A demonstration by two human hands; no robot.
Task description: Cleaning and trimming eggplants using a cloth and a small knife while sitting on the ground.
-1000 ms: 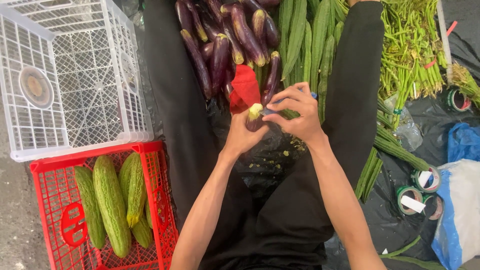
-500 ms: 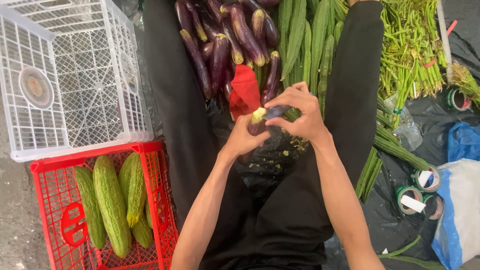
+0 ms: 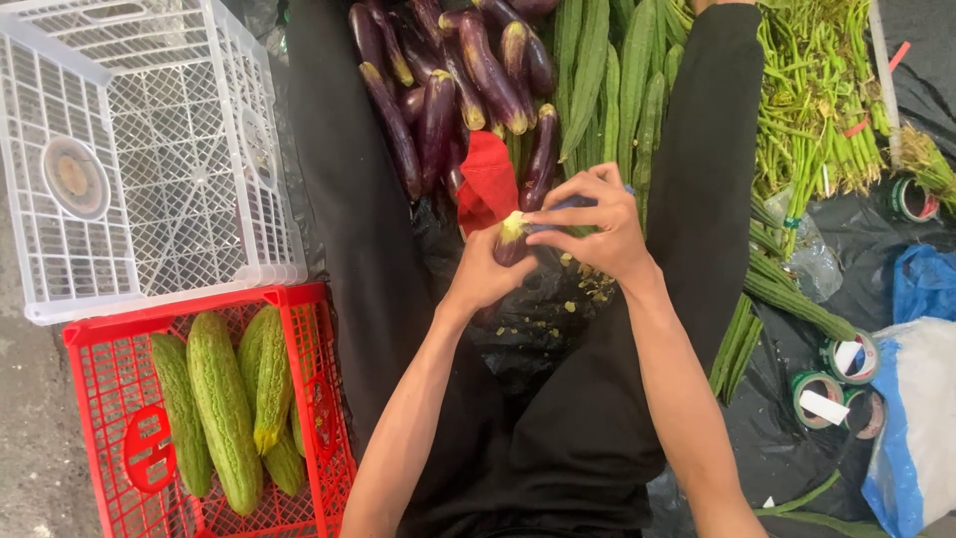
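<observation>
Nearest on the left, a red crate (image 3: 90, 344) is part filled with a handful of bitter gourds (image 3: 224, 403), so some sorting looks done, though plenty of room is left in it. Just beyond it sits a white crate (image 3: 279, 269), tipped on its side and holding no vegetables.

In the middle, over the lap, one purple eggplant (image 3: 511, 244) is gripped by the left hand (image 3: 488, 274), fingers wrapped round its body. The right hand (image 3: 597, 224) is pinched closed at the pale stem end, and something bluish is tucked in it; whether that's a small blade can't be told. Little pale scraps (image 3: 588, 289) are scattered on the dark plastic under the hands, so trimming seems well under way.

Farther out, a heap of eggplants (image 3: 448, 90) is piled with stems on, next to ridged green gourds (image 3: 622, 80), so by the look of it most of the pile is left to go. A red bag (image 3: 486, 184) is tucked just beyond the hands.

All of it is laid on dark sheeting over rough ground. Off to the right, leafy green stalks (image 3: 817, 100), rolls of tape (image 3: 832, 384) and a blue and white sack (image 3: 921, 418) are spread around.
</observation>
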